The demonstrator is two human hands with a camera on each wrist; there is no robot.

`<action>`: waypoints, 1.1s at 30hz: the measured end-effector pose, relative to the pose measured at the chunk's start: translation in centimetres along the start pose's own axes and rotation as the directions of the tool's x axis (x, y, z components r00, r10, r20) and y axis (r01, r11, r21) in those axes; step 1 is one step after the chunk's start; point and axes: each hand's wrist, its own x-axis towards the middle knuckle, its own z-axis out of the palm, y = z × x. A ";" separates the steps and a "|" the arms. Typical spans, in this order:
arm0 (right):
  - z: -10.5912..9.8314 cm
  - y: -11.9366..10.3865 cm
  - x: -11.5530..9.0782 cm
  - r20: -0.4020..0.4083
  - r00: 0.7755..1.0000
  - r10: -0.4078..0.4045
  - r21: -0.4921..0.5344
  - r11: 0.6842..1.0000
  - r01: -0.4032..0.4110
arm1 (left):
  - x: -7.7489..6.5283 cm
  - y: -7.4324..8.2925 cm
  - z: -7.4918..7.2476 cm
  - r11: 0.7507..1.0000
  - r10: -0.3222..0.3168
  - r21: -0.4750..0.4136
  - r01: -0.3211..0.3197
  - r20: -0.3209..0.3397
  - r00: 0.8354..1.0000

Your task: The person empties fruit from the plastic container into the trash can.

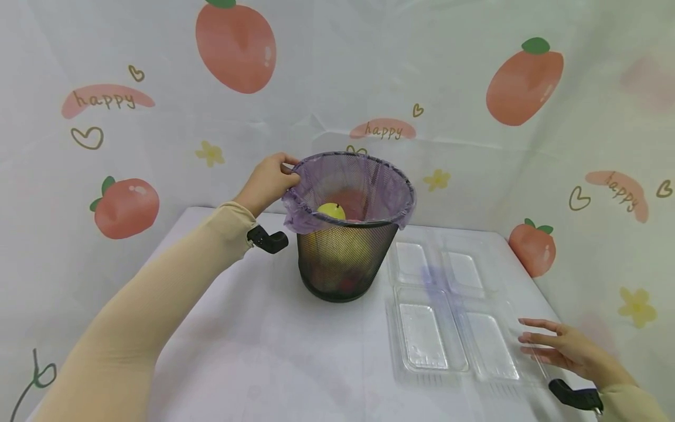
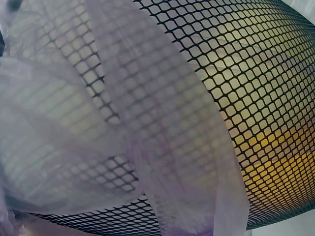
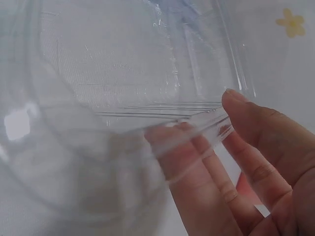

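My left hand (image 1: 271, 181) grips the rim of a black wire-mesh bin (image 1: 343, 252), pinching the thin purple plastic bag (image 1: 300, 220) folded over it. Inside lies a yellow-green fruit (image 1: 332, 210) with a short stem, with more yellow and reddish shapes through the mesh. In the left wrist view the bag (image 2: 162, 113) drapes over the mesh (image 2: 266, 83); my left fingers are outside that frame. My right hand (image 1: 575, 351) is at the outer edge of a clear plastic box (image 1: 493, 346). In the right wrist view its digits stand on both sides of the plastic edge.
Another clear plastic box (image 1: 422, 337) lies beside it, with further clear box sections (image 1: 413, 264) behind. All stand right of the bin on a white table (image 1: 274, 351). A white printed cloth (image 1: 316, 70) hangs behind the table and along its right side.
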 end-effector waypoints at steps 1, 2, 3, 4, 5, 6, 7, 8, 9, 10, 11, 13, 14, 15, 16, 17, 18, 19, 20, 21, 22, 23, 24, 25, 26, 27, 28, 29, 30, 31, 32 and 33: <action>0.0 0.0 0.0 0.000 1.000 0.001 0.000 1.000 -0.001 | 0.0 0.0 0.0 1.000 0.001 0.001 -0.001 0.001 1.000; -0.1 0.1 0.0 0.001 1.000 0.002 0.002 1.000 -0.002 | 0.0 0.0 0.0 1.000 0.002 0.002 -0.002 -0.001 1.000; -0.1 0.1 -0.1 0.004 1.000 0.002 0.006 1.000 -0.002 | 0.0 0.0 0.0 1.000 0.004 0.002 -0.004 -0.001 1.000; -0.1 0.1 -0.1 0.008 1.000 0.002 0.009 1.000 -0.002 | 0.0 0.0 0.0 1.000 0.005 0.003 -0.005 -0.003 1.000; -0.1 0.1 -0.1 0.016 1.000 0.002 0.016 1.000 -0.002 | 0.0 0.0 0.0 1.000 0.006 0.003 -0.006 -0.002 1.000; -0.1 0.0 -0.1 0.023 1.000 0.001 0.020 1.000 -0.001 | 0.0 0.0 0.0 1.000 0.006 0.003 -0.006 -0.003 1.000; -0.1 0.0 -0.1 0.028 1.000 0.001 0.026 1.000 -0.002 | 0.0 0.1 0.0 1.000 0.006 0.002 -0.006 -0.002 1.000; -0.1 0.0 -0.1 0.032 0.999 0.000 0.032 1.000 -0.001 | 0.0 0.1 0.1 1.000 0.004 0.001 -0.004 0.000 1.000; -0.1 0.0 -0.2 0.036 0.999 -0.001 0.037 0.999 -0.001 | 0.0 0.1 0.1 1.000 0.002 -0.003 -0.002 0.003 1.000; -0.2 0.0 -0.2 0.036 0.999 -0.002 0.040 0.999 0.000 | 0.0 0.2 0.1 1.000 -0.001 -0.005 0.001 0.004 1.000; -0.2 0.0 -0.2 0.036 0.999 -0.001 0.045 0.999 -0.001 | 0.0 0.2 0.1 1.000 -0.003 -0.006 0.003 0.007 1.000; -0.3 0.0 -0.3 0.029 1.000 0.000 0.049 0.999 -0.002 | -0.1 0.3 0.2 1.000 -0.008 -0.005 0.008 0.009 1.000; -0.3 0.0 -0.4 0.027 1.000 0.000 0.049 0.999 -0.001 | -0.1 0.3 0.2 1.000 -0.010 -0.003 0.010 0.010 1.000; -0.3 -0.1 -0.4 0.022 1.000 0.001 0.049 0.999 -0.002 | -0.1 0.3 0.2 1.000 -0.010 -0.002 0.010 0.011 1.000; -0.4 -0.1 -0.4 0.017 1.000 0.002 0.047 0.999 -0.003 | -0.1 0.3 0.2 1.000 -0.011 -0.001 0.011 0.012 1.000; -0.4 -0.1 -0.5 0.014 1.000 0.005 0.048 0.999 -0.006 | -0.1 0.3 0.2 1.000 -0.011 0.001 0.011 0.013 1.000; -0.5 -0.1 -0.5 0.008 1.000 0.005 0.042 0.999 -0.005 | -0.1 0.3 0.3 1.000 -0.010 0.003 0.010 0.012 1.000; -0.5 -0.2 -0.5 0.001 1.000 0.006 0.036 0.999 -0.006 | -0.1 0.3 0.3 1.000 -0.009 0.004 0.009 0.012 1.000; -0.5 -0.2 -0.5 -0.012 1.000 0.008 0.027 1.000 -0.007 | -0.1 0.3 0.3 1.000 -0.007 0.004 0.007 0.012 1.000; -0.6 -0.4 -0.4 -0.022 1.000 0.009 0.016 1.000 -0.008 | -0.1 0.3 0.2 1.000 -0.006 0.004 0.006 0.010 1.000; -0.8 -0.6 -0.3 -0.033 0.999 0.001 0.001 1.000 -0.001 | -0.1 0.3 0.2 1.000 -0.005 0.007 0.005 0.008 1.000; -0.8 -1.0 -0.2 -0.059 0.998 -0.003 -0.028 1.000 0.001 | -0.1 0.2 0.1 1.000 -0.004 0.010 0.004 0.003 1.000; -0.8 -1.4 0.0 -0.097 0.995 -0.016 -0.065 0.998 0.009 | -0.2 0.2 0.0 1.000 -0.004 0.013 0.004 0.001 1.000; -0.8 -2.0 0.1 -0.135 0.990 -0.032 -0.094 0.995 0.019 | -0.2 0.1 -0.1 1.000 -0.007 0.012 0.007 0.003 1.000; -0.6 -2.7 0.3 -0.184 0.981 -0.055 -0.147 0.989 0.028 | -0.2 0.0 -0.2 1.000 -0.013 0.009 0.013 0.007 1.000; -0.4 -3.6 0.6 -0.231 0.969 -0.086 -0.209 0.977 0.037 | -0.2 -0.1 -0.4 1.000 -0.019 0.006 0.019 0.012 1.000; 0.0 -4.6 0.9 -0.280 0.952 -0.125 -0.286 0.957 0.042 | -0.2 -0.2 -0.6 1.000 -0.026 0.001 0.026 0.016 1.000; 0.6 -5.8 1.3 -0.326 0.931 -0.166 -0.359 0.932 0.040 | -0.2 -0.2 -0.8 0.999 -0.032 -0.003 0.032 0.021 0.999; 1.2 -6.9 1.8 -0.355 0.909 -0.218 -0.435 0.899 0.046 | -0.2 -0.2 -1.0 0.999 -0.040 -0.006 0.040 0.028 0.999; 2.0 -8.2 2.3 -0.373 0.888 -0.268 -0.502 0.863 0.050 | -0.2 -0.2 -1.2 0.999 -0.044 -0.009 0.045 0.032 0.999; 2.9 -9.4 2.7 -0.386 0.863 -0.327 -0.579 0.813 0.049 | -0.2 -0.2 -1.3 0.999 -0.047 -0.012 0.047 0.035 0.998; 3.8 -10.5 3.1 -0.382 0.840 -0.386 -0.640 0.766 0.061 | -0.2 -0.1 -1.5 0.999 -0.046 -0.009 0.046 0.035 0.998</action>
